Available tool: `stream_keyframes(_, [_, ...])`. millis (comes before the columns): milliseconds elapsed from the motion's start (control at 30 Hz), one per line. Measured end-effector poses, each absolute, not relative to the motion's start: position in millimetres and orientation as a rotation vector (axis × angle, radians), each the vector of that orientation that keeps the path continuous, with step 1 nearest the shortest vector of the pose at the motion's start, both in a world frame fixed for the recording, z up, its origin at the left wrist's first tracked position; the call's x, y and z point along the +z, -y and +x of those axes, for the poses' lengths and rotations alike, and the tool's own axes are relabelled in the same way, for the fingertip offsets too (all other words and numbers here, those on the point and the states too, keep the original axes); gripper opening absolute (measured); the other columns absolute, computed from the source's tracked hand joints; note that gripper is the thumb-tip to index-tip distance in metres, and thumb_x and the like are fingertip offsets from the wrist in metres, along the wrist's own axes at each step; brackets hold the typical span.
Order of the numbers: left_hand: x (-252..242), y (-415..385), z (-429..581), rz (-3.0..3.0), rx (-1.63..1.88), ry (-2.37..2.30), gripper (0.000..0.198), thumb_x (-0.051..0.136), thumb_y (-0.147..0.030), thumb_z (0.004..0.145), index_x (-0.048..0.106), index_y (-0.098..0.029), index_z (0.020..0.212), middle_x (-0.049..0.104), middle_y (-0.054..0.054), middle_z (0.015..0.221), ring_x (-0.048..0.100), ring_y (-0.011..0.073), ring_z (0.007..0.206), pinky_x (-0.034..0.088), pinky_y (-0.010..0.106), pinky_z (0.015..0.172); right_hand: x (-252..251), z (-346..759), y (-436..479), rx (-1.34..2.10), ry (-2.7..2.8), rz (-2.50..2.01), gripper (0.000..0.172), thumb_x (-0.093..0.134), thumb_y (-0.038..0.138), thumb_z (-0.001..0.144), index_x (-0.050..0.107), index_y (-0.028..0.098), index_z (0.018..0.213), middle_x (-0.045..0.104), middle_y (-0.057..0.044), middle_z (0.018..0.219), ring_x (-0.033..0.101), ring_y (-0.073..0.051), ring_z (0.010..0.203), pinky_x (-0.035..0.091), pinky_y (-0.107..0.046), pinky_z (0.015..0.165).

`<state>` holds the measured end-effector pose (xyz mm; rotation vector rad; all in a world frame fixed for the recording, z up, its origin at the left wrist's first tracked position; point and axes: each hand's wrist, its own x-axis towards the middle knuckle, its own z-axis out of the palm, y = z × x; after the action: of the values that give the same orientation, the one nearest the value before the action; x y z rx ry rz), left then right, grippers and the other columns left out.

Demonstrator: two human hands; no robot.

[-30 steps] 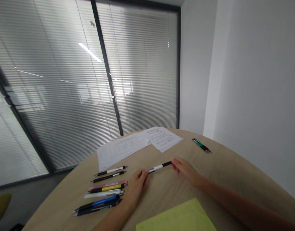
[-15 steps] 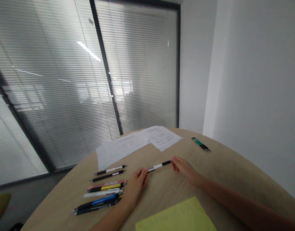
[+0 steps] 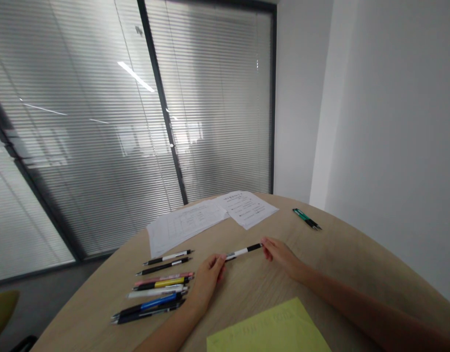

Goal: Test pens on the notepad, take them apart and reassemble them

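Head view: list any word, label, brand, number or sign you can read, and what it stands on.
No text is readable.
Right white paper: heading and lines, too blurred.
Left white paper: faint print, too blurred.
Yellow paper: faint marks, too blurred.
Held white-and-black pen: any print too small.
Loose pens: any print too small.

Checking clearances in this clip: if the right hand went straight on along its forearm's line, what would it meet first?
Past the pen it holds, the right hand would probably meet the papers first, ahead and to the left. Its height above the table is unclear, so it might pass over them.
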<state>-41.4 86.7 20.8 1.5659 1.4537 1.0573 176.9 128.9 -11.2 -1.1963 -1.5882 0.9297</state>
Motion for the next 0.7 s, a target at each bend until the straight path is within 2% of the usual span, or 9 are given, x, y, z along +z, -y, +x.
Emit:
stream_keyframes(133, [19.7,-86.5,-41.9,1.556,1.061,-1.459,0.043,0.042,-0.06,0.065,0.045,-0.018,0.054,0.038,-0.007,0.043,0.036,0.0114,0.043,0.026,0.022,0.045,-12.0,177.2,-129.0,0.919,1.603,-1.207,0.033,0.037,0.042,0.078,0.043,0.018,0.056,0.044,0.005,0.049,0.042,-0.008,0.046,0.033,-0.021,0.048])
stream_keyframes(233, [18.4,-87.6,-42.3,1.556,1.071,-1.455,0.043,0.041,-0.059,0.067,0.045,-0.018,0.054,0.038,-0.007,0.043,0.036,0.0114,0.043,0.027,0.022,0.045,-8.4,174.8,-127.4,1.004,1.537,-1.115,0.022,0.044,0.041,0.072,0.046,0.019,0.07,0.045,0.005,0.055,0.042,-0.008,0.048,0.031,-0.02,0.044])
stream_keyframes(367, [18.1,-88.4,-42.7,1.575,1.074,-1.46,0.044,0.041,-0.06,0.066,0.044,-0.019,0.053,0.038,-0.006,0.043,0.037,0.0117,0.043,0.027,0.022,0.045,-6.9,173.9,-127.3,1.06,1.473,-1.063,0.028,0.048,0.042,0.069,0.047,0.02,0.086,0.049,0.005,0.064,0.047,-0.009,0.053,0.032,-0.02,0.043])
stream_keyframes(567, [18.2,-87.7,-42.8,1.557,1.065,-1.469,0.045,0.041,-0.063,0.065,0.044,-0.019,0.053,0.036,-0.007,0.042,0.035,0.0112,0.041,0.026,0.022,0.044,-10.8,176.3,-129.9,1.001,1.556,-1.162,0.032,0.039,0.046,0.075,0.045,0.019,0.06,0.046,0.005,0.05,0.043,-0.008,0.045,0.033,-0.021,0.046])
stream_keyframes(700, [15.6,-89.1,-43.3,1.51,1.099,-1.433,0.044,0.043,-0.061,0.065,0.046,-0.018,0.055,0.039,-0.007,0.044,0.037,0.0113,0.043,0.028,0.022,0.044,-8.4,176.9,-129.2,1.029,1.499,-1.131,0.029,0.044,0.044,0.073,0.045,0.019,0.06,0.045,0.006,0.048,0.042,-0.008,0.043,0.032,-0.021,0.044])
